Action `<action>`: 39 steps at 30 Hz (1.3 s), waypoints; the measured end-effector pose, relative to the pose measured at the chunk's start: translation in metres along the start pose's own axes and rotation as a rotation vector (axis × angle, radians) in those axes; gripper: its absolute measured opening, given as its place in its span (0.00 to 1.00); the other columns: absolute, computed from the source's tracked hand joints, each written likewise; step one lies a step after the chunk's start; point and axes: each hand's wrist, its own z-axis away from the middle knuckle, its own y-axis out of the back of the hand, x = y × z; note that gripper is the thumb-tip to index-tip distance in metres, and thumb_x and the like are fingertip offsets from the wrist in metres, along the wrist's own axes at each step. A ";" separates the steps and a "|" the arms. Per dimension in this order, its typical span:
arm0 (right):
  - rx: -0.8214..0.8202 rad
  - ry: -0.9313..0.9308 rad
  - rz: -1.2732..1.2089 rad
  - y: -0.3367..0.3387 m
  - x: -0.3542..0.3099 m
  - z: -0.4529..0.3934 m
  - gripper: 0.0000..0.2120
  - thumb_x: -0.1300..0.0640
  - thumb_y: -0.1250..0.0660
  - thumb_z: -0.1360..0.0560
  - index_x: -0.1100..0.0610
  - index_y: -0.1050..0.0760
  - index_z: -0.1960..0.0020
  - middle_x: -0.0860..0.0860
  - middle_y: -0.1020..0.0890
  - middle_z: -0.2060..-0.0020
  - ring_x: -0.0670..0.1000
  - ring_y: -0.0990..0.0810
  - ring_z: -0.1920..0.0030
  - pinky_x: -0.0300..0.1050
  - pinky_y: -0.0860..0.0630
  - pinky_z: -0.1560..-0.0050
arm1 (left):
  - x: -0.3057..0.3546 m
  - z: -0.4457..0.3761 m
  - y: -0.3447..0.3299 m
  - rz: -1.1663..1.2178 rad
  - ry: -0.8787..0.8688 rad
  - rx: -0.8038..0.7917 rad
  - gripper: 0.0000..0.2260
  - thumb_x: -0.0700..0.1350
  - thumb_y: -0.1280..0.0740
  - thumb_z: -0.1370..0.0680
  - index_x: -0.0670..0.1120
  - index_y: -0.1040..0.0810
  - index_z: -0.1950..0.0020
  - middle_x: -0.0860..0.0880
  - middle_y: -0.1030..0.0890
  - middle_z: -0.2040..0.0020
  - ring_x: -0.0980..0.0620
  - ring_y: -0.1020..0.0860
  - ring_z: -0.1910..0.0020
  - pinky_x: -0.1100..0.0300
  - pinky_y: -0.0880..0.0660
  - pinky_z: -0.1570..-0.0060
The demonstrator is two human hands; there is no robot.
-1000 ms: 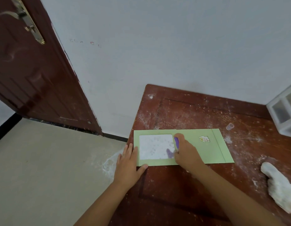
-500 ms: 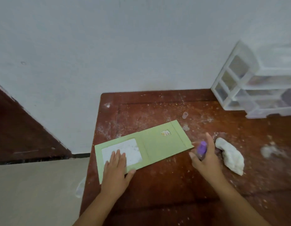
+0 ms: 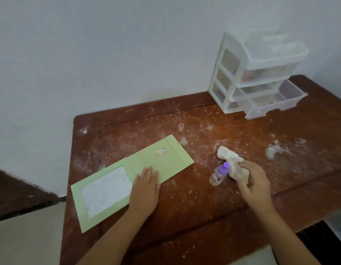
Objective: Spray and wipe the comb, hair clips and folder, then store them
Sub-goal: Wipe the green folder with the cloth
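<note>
Folder step, between spray and wipe. Left hand point(image 3: 146, 185) lies flat, fingers straight, pinning the green folder point(image 3: 127, 180) at about 8 o'clock on the table point(image 3: 204, 217). Right hand point(image 3: 252, 180) has its fingers curled round the white cloth point(image 3: 230, 162) at 3 o'clock. Spray bottle point(image 3: 219, 175) stands free just beside it, uncapped; its cap point(image 3: 181, 127) sits at 12 o'clock. Drawer unit point(image 3: 255, 77) at 1 o'clock, bottom drawer open. Likely next: carry cloth left to folder, wipe while left hand holds it.
</note>
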 end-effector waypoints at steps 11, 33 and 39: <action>0.064 -0.303 0.173 -0.005 0.017 -0.053 0.16 0.67 0.35 0.28 0.66 0.26 0.40 0.66 0.22 0.47 0.63 0.26 0.47 0.50 0.32 0.47 | -0.004 -0.001 0.001 0.042 0.031 0.007 0.21 0.49 0.51 0.19 0.46 0.46 0.26 0.47 0.50 0.23 0.50 0.52 0.24 0.57 0.55 0.27; -0.393 0.548 0.207 -0.233 -0.162 0.034 0.19 0.56 0.47 0.33 0.58 0.30 0.45 0.58 0.18 0.53 0.59 0.22 0.50 0.50 0.24 0.52 | -0.135 0.113 0.025 0.181 0.498 -0.001 0.27 0.56 0.58 0.22 0.46 0.52 0.25 0.48 0.53 0.23 0.51 0.56 0.24 0.53 0.53 0.26; -0.512 0.924 0.160 -0.208 -0.149 0.065 0.18 0.57 0.46 0.30 0.56 0.28 0.43 0.55 0.19 0.46 0.55 0.23 0.44 0.49 0.29 0.42 | -0.132 0.110 0.016 0.121 0.458 0.026 0.40 0.56 0.74 0.37 0.52 0.52 0.25 0.53 0.54 0.23 0.52 0.57 0.24 0.50 0.55 0.27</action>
